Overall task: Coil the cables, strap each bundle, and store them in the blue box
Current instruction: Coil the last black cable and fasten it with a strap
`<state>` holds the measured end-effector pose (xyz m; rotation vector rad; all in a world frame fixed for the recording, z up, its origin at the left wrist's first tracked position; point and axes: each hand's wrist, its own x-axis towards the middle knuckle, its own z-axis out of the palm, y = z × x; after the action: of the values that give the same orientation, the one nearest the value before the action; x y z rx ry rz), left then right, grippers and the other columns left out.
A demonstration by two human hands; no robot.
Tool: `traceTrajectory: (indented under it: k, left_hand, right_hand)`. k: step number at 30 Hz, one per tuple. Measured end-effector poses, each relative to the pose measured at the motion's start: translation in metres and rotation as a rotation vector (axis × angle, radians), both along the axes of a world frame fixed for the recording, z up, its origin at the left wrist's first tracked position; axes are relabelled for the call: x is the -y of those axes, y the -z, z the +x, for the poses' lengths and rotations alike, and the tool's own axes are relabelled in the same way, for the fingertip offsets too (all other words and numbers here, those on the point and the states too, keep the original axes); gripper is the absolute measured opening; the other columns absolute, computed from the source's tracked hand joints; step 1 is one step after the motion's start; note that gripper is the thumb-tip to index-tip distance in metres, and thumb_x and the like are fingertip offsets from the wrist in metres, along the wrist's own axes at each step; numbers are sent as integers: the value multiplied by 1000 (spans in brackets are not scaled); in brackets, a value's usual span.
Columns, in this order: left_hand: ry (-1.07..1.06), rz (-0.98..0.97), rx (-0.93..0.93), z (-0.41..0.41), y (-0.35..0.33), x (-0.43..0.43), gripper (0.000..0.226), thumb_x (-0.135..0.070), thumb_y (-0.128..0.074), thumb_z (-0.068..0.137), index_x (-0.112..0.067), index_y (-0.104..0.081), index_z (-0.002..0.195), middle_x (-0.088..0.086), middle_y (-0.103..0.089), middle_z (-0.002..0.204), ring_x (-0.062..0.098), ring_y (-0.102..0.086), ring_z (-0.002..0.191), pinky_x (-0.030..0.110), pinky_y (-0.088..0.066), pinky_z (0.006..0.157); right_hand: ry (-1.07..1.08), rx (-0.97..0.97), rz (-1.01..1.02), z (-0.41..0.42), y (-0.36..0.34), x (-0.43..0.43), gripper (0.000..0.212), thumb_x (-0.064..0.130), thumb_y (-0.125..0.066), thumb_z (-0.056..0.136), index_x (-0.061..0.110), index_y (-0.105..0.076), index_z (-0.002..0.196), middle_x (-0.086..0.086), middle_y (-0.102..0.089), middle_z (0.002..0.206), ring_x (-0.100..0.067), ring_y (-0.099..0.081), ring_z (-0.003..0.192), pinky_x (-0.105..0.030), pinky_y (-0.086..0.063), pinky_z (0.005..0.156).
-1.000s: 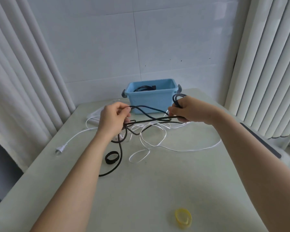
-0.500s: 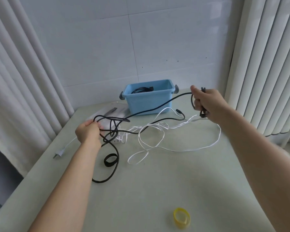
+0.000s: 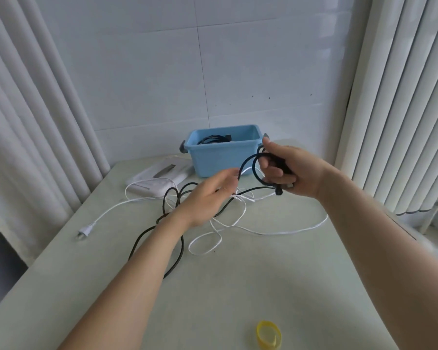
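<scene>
One dark bundle (image 3: 214, 140) in blue box (image 3: 223, 157). Right hand (image 3: 286, 170) grips first loops of black cable (image 3: 177, 251); left hand (image 3: 210, 195) blurred, grip unclear. White cable (image 3: 288, 232) loose, yellow strap (image 3: 268, 334) unused.

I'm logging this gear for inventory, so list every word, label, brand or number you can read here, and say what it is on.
None: no text is legible anywhere in this view.
Flat white box: a grey strip on top, too blurred to show any lettering.
Blue box, yellow strap, white plug, black cable: no print visible.
</scene>
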<state>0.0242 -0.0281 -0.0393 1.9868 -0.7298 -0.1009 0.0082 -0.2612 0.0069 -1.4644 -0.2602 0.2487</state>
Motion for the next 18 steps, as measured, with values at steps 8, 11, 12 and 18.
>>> traceTrajectory:
  k: [8, 11, 12, 18]
  left_hand:
    - [56, -151, 13, -19, -23, 3, 32, -25, -47, 106, -10, -60, 80, 5, -51, 62, 33, -59, 59, 26, -50, 66]
    - [62, -27, 40, -27, -30, 4, 28, -25, -63, 98, -8, -73, 79, -2, -46, 51, 12, -42, 48, 22, -40, 55]
    - [41, -15, 49, -29, -33, 5, 25, -25, -69, 94, -7, -76, 78, -4, -51, 51, 8, -44, 49, 18, -39, 55]
    - [-205, -18, 237, -26, -33, 2, 22, -39, -87, 74, -19, -78, 70, -4, -73, 65, 12, -64, 61, 29, -50, 63]
  right_hand:
    - [-80, -59, -2, 0, 7, -9, 30, 36, -51, 98, 10, -53, 84, -8, -52, 63, -20, -44, 51, -29, -34, 55]
    - [-101, -75, 6, -2, 9, -12, 25, 23, -47, 102, 5, -56, 85, -13, -65, 73, -24, -62, 63, -31, -55, 63]
    - [-122, -86, 12, -3, 8, -14, 27, 21, -45, 103, 4, -57, 86, -14, -67, 75, -24, -66, 64, -31, -58, 64]
    - [-269, -83, -256, -8, 10, -22, 36, 33, -41, 105, 2, -58, 102, -14, -60, 81, -17, -51, 43, -34, -42, 60]
